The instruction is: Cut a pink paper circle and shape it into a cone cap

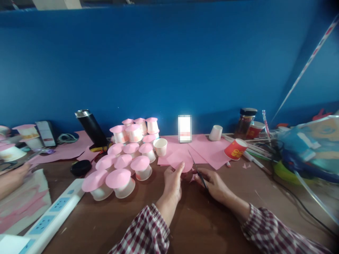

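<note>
Gripping a pink paper disc [180, 160] by its near edge, the left hand [172, 183] is closed on it just above the brown table [201, 225], while the right hand [215, 184] is closed around scissors [197, 171] whose dark blades point up and away along the disc's right side. The handles are buried in the fingers, so only the blades show. Both sleeves [144, 234] are checked and run off the bottom edge.

Behind the disc lie pink sheets [209, 148], and an upright phone [184, 128] stands against the blue wall, its screen blurred out (nothing legible there). A red cup [235, 149] lies on its side near the sheets with yellow marks too small to read. The jar [245, 123] farther back has a label I cannot make out.

To the left stands a cluster of white cups topped with pink caps [124, 158], with a black flask [91, 127] behind them. A white power strip [50, 218] is cut off at the lower left corner. Another person's hand [12, 178] enters from the left edge, mostly out of view.
</note>
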Available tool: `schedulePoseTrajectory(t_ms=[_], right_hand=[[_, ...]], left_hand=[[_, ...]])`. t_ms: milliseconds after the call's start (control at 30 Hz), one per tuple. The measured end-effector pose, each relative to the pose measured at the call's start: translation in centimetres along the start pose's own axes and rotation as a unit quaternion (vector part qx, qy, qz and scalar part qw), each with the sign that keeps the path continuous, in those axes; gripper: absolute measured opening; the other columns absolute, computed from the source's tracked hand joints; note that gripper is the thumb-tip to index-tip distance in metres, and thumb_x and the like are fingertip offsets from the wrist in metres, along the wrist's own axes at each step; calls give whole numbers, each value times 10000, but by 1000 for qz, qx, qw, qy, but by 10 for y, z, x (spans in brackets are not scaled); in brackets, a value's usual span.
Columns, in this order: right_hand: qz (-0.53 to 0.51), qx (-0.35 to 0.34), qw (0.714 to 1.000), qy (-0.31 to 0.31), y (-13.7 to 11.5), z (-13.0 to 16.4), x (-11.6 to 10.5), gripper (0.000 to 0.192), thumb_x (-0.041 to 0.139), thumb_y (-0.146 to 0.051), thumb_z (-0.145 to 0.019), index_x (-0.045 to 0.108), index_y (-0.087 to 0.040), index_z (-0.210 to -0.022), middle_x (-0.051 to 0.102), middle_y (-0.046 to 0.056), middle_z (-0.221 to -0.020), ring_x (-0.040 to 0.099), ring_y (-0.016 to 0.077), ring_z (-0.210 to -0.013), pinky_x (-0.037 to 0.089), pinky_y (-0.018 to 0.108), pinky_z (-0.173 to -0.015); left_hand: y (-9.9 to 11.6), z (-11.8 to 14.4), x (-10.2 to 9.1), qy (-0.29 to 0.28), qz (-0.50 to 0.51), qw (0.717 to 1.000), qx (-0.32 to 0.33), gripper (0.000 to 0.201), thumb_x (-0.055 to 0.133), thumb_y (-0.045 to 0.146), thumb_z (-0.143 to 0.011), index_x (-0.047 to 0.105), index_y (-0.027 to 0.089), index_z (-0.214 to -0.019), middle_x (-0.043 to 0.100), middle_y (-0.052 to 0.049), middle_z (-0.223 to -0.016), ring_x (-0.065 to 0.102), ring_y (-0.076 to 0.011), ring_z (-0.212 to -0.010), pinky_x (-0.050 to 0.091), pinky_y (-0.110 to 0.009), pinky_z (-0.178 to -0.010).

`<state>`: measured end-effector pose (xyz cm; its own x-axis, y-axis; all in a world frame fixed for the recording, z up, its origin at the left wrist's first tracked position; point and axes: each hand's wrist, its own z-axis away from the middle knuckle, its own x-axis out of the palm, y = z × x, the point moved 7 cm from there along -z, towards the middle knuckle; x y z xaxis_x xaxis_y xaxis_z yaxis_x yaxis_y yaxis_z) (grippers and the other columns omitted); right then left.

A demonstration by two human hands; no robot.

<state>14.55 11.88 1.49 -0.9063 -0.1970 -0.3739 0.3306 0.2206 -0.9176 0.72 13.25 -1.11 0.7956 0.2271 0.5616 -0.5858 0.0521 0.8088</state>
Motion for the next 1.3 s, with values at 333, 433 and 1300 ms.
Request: schedulePoseTrajectory(t_ms=[333,433,1300], right_hand=[[-19,10,1000,-13,4,0,2,417,573,-444,-809,626,-116,-1062,582,17,-644,514,124,-584,395,216,-519],[-33,12,999,-17,5,0,2,409,576,-432,-812,621,-113,-1064,541,-3,-596,488,111,-552,375,202,-489],[-39,30,999,-17,3,1,1,396,590,-444,-797,636,-110,-1005,514,-18,-562,437,93,-495,355,201,-447]], left_hand=[[-3,-3,-3,11,-5,1000,-6,380,760,370,-607,586,108,-819,614,-30,-651,553,-109,-535,445,-246,-542],[-3,-3,-3,4,-1,1000,-5,384,758,373,-610,586,108,-829,613,-30,-650,553,-112,-535,441,-245,-533],[2,-1,-1,30,4,1000,-9,341,771,332,-589,522,143,-724,589,12,-584,532,-90,-481,433,-226,-501]])
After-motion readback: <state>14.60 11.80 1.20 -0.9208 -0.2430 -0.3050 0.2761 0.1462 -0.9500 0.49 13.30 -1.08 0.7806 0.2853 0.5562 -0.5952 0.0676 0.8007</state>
